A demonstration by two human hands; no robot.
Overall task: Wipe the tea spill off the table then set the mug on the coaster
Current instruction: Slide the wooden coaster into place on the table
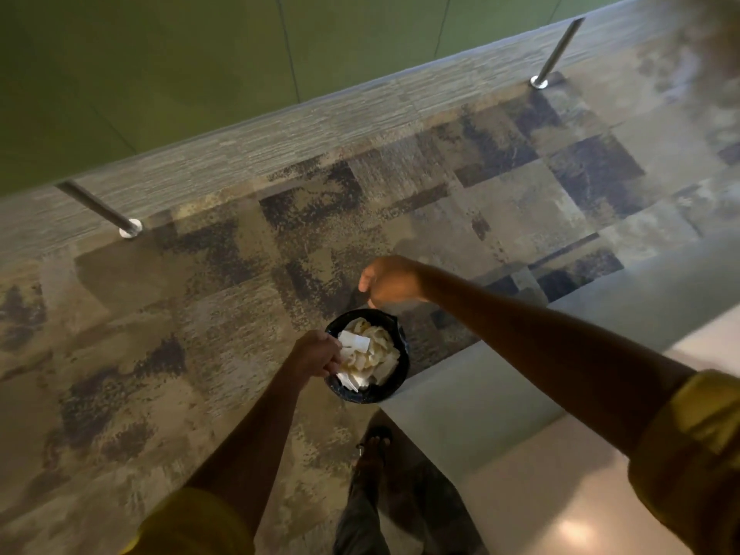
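Note:
Neither the mug nor the coaster is in view. I am looking down at a black waste bin (402, 376) on the floor, filled with crumpled white paper. My left hand (316, 354) is over the bin's near-left rim, closed on a white tissue (354, 341) that sticks out over the bin. My right hand (388, 280) hovers just past the bin's far rim with its fingers loosely bent downward, and I see nothing in it.
A pale table top (520, 474) fills the lower right, its corner next to the bin. My sandalled foot (374, 446) stands below the bin. Two metal legs (130, 228) (540, 80) meet the patterned carpet near a green wall.

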